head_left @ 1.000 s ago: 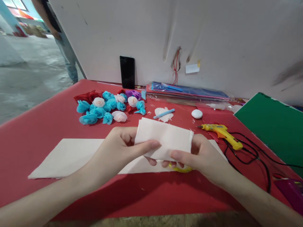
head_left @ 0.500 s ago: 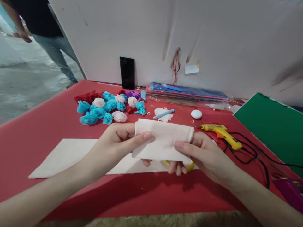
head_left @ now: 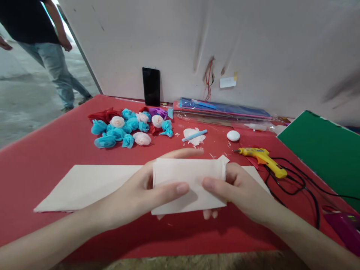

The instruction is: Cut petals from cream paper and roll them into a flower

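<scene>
Between my two hands is a folded piece of white paper (head_left: 189, 171), its layers showing at the right edge. My left hand (head_left: 146, 191) grips its left end, thumb across the front and fingers mostly hidden behind. At the right end, my right hand (head_left: 239, 191) holds it the same way, two fingertips showing below the lower edge. Behind and beneath them, a long white paper strip (head_left: 87, 183) lies flat on the red table (head_left: 168, 240). A cluster of blue, white, red and purple paper flowers (head_left: 123, 129) sits farther back.
To the right lie a yellow glue gun (head_left: 264, 159) with a black cord, a green board (head_left: 323, 157) and a white egg-shaped object (head_left: 233, 135). A blue stick (head_left: 194, 135) rests on paper scraps. A phone (head_left: 151, 87) leans on the wall. Another person (head_left: 42, 48) stands at far left.
Both hands have lowered the folded paper slightly towards me. My left fingers now extend behind its top edge. Yellow loops seen under my right hand are mostly hidden. The other person has shifted.
</scene>
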The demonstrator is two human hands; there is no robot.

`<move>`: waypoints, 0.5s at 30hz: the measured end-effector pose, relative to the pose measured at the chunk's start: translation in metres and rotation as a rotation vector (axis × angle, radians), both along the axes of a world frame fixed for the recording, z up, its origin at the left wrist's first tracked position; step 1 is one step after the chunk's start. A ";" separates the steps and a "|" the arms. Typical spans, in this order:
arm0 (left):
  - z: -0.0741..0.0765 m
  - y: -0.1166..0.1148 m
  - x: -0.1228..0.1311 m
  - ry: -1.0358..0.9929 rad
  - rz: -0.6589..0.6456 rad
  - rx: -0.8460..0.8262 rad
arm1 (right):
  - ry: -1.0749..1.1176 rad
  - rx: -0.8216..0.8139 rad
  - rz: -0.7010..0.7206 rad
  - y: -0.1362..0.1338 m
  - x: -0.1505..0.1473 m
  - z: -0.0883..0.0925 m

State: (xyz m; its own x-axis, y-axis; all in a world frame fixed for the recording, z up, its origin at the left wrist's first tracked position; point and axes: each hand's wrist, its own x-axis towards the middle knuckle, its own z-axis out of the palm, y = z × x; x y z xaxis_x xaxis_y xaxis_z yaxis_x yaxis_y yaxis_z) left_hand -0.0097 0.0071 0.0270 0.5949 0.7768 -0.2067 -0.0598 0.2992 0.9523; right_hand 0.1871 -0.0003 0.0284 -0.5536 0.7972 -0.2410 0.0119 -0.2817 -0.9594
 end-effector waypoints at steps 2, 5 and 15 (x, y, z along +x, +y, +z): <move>0.001 -0.002 0.000 0.032 -0.018 0.022 | -0.057 0.001 0.009 -0.003 -0.001 -0.001; 0.000 -0.006 0.001 0.025 -0.023 0.054 | -0.083 0.014 0.015 -0.005 -0.001 -0.004; -0.005 -0.007 0.007 0.083 0.066 0.341 | -0.137 0.052 0.040 -0.003 -0.003 -0.009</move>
State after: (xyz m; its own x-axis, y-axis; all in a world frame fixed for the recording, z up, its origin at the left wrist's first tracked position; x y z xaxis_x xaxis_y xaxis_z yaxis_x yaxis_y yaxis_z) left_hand -0.0025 0.0003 0.0217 0.5335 0.8454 0.0250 0.0137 -0.0382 0.9992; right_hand 0.1842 -0.0036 0.0191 -0.5503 0.7883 -0.2752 0.1540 -0.2282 -0.9614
